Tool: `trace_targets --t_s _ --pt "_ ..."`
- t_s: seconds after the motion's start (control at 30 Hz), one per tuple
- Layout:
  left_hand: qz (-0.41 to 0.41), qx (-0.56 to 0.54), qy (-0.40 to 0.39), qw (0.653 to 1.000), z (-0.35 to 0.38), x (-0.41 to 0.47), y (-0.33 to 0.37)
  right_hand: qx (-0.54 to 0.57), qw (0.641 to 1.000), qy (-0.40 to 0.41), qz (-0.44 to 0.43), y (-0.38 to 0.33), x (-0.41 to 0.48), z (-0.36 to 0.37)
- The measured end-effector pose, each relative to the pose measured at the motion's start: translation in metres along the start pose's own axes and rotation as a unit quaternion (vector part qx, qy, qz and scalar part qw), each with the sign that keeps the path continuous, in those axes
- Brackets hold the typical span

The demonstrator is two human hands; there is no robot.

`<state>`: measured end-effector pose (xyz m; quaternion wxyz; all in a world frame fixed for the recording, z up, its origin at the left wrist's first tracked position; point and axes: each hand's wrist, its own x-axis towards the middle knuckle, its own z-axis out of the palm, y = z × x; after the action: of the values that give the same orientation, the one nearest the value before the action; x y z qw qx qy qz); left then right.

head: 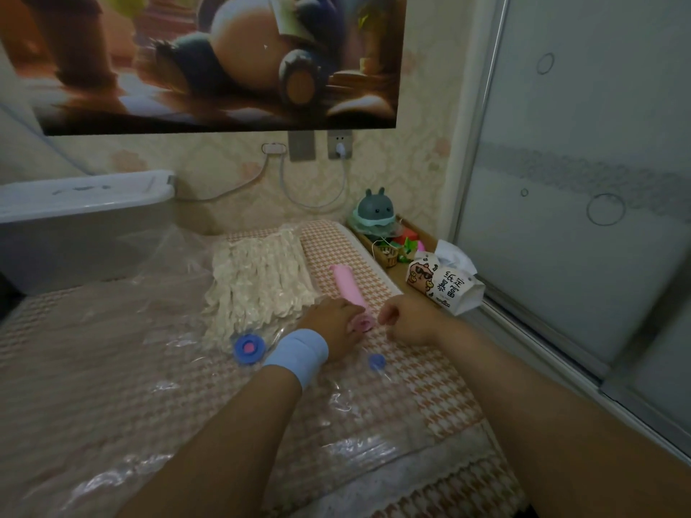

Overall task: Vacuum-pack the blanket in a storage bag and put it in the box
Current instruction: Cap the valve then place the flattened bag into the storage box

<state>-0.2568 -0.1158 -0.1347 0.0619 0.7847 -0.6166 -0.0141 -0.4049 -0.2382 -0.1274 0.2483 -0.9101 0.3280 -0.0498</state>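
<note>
Far left of the left hand stands a translucent white plastic storage box [74, 218], lid on. A crinkly clear plastic vacuum bag [168, 293] holds the folded cream ruffled blanket [258, 282] just beyond that hand, with the bag's round blue valve [248, 347] beside its wrist. The left hand [336, 330] grips a smooth pink cylindrical pump [349, 289]. The right hand [407, 319] is curled; its contents cannot be told. Right of it lies a soft white tissue pack [445, 287] printed 暴富.

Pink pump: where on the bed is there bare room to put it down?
Bare bedcover lies right of the blue cap, along the bed edge. Crowded: the clear bag covers the left, tissue pack and toy tray fill the far corner.
</note>
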Motion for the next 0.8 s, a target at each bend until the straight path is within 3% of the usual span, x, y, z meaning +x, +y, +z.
trace_targets --t_s 0.13,0.33,0.57,0.67,0.8 --pt "0.008 -0.007 -0.002 1.000 -0.007 -0.018 0.008 -0.072 0.993 -0.094 -0.022 -0.007 -0.020 0.007" --pt "0.003 0.039 -0.115 0.993 -0.009 -0.042 0.003 -0.092 0.992 -0.080 -0.032 -0.014 -0.025 0.028" --pt "-0.032 0.095 -0.166 0.981 -0.013 -0.046 0.005 -0.039 0.995 -0.088 -0.034 -0.006 -0.021 0.033" --pt "-0.018 0.105 -0.153 0.982 -0.009 -0.047 0.003 -0.036 0.996 -0.076 -0.045 -0.007 -0.019 0.035" --pt "-0.009 0.005 -0.076 0.997 -0.017 -0.056 -0.009 -0.018 0.999 -0.004 -0.044 -0.022 -0.018 0.022"
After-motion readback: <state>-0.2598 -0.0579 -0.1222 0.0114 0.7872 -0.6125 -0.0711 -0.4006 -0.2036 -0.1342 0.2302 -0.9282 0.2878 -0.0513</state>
